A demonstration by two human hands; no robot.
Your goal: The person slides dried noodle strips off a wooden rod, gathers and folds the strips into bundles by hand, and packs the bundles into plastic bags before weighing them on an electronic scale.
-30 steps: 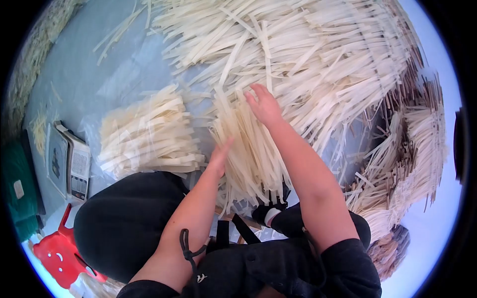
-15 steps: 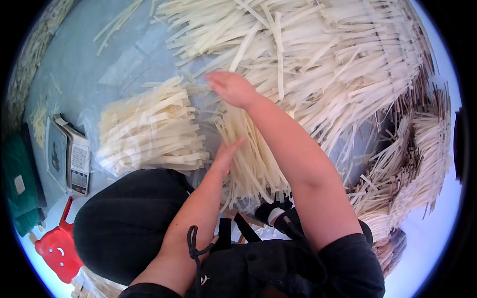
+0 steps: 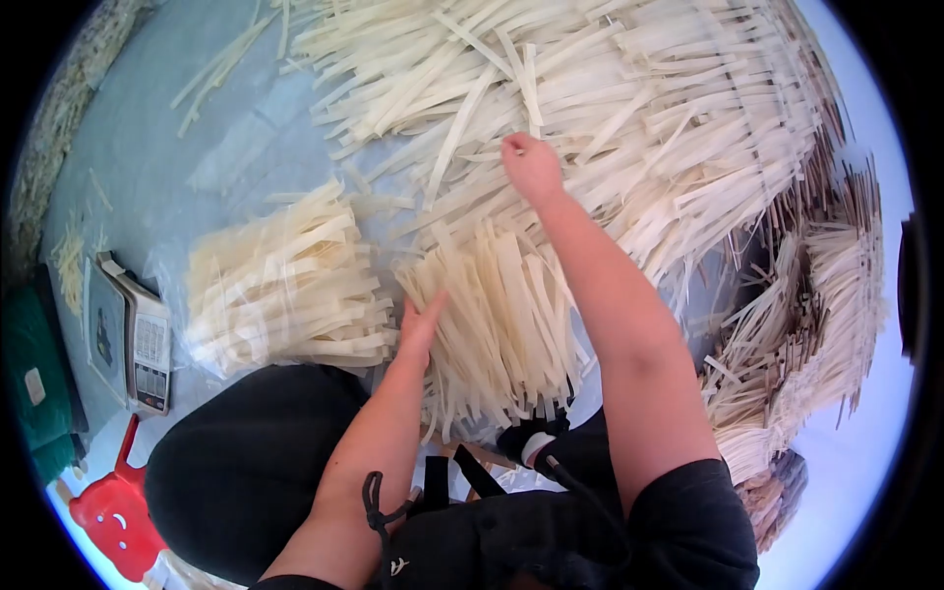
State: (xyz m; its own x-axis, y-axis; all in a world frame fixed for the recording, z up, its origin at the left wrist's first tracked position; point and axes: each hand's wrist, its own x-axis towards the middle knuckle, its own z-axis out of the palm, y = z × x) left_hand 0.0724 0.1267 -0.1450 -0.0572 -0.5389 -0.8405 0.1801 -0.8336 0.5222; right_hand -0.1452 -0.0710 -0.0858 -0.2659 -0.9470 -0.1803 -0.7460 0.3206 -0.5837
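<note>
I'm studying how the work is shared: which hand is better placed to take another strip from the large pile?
Probably the right hand: it is over the near edge of the large pile. The left hand is farther away, open at the left edge of the middle bundle.

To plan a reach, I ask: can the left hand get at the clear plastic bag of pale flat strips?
Probably yes: the left hand is close beside the bag, and I see nothing blocking the short gap between.

Loose bundle (image 3: 503, 315) of pale flat strips, lying 11-to-5 o'clock, ends uneven; broader strip heap (image 3: 629, 108) at bundle's 1 o'clock.
</note>
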